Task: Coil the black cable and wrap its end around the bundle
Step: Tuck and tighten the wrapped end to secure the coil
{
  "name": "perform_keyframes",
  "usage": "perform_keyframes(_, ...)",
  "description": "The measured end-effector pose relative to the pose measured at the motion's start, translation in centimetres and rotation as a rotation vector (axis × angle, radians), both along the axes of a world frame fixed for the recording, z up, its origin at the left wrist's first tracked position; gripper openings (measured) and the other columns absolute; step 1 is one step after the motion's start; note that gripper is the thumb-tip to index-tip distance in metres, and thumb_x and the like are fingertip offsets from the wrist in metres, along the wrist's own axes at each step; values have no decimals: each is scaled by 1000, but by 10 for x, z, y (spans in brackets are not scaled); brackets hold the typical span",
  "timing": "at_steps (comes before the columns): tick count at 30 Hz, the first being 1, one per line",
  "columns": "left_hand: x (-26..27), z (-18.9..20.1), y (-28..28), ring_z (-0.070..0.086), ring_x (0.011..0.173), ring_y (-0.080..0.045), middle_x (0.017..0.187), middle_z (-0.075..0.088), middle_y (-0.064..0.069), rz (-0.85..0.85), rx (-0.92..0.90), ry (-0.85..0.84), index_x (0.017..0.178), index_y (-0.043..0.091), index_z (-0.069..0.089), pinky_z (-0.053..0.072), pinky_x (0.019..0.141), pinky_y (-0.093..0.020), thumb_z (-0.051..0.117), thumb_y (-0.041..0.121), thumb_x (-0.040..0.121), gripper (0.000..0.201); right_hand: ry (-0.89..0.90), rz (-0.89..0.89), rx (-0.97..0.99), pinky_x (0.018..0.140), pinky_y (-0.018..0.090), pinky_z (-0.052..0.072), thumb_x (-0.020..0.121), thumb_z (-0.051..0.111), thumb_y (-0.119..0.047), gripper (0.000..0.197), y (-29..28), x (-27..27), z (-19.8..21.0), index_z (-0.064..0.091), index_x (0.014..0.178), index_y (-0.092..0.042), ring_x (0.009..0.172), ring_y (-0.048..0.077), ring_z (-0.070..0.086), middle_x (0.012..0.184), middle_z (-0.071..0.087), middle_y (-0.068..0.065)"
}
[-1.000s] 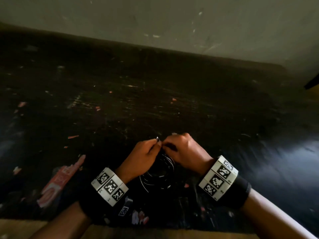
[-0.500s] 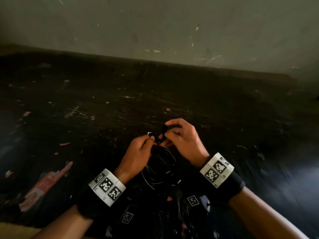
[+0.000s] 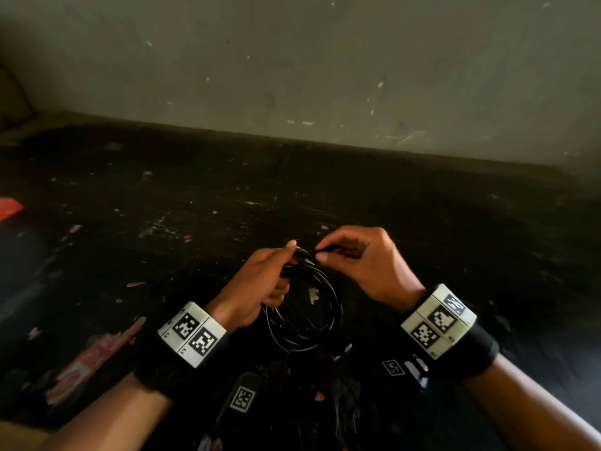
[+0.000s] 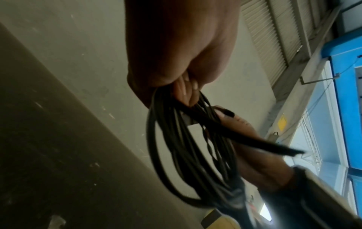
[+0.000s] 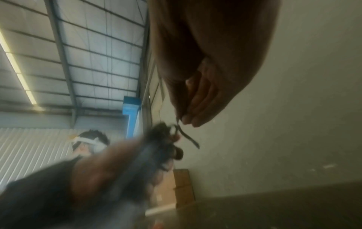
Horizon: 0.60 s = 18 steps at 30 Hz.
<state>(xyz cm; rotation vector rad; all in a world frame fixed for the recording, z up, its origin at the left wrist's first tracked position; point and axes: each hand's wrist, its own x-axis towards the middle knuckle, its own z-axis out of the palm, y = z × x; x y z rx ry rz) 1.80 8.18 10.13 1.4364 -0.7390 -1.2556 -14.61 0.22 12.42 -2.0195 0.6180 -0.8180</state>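
The black cable hangs in several round loops above the dark table. My left hand grips the top of the coil, its fingers curled round the strands. Just to the right, my right hand pinches the cable's free end between thumb and fingertips, close against the left thumb. In the right wrist view the thin end leaves my fingertips and curls toward the blurred bundle. The end's plug sticks out to the right in the left wrist view.
The dark, scratched tabletop runs back to a grey wall. A red and white wrapper lies at the front left, and an orange scrap at the far left. Cardboard boxes stand by the wall.
Both hands have lifted a little away from the table's front edge and drawn slightly apart. The right hand has shifted right, pulling the cable's end out from the top of the coil.
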Motion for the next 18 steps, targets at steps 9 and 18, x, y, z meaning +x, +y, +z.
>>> perform_keyframes(9, 2, -2, -7, 33, 37, -3, 53, 36, 2, 71, -54, -301, 81, 16, 54, 26, 35, -18, 45, 33, 97, 25, 336, 217, -48, 68, 13, 51, 80, 72, -12, 11, 30, -13, 24, 72, 91, -13, 72, 2, 65, 83, 71, -3)
perform_keyframes(18, -4, 10, -4, 32, 35, -4, 45, 37, 10, -95, -78, -156, 80, 19, 53, 23, 36, -19, 49, 41, 94, 26, 302, -8, -445, 86, 26, 51, 81, 68, -14, 15, 33, -4, -9, 70, 95, -18, 102, 11, 59, 116, 59, 2)
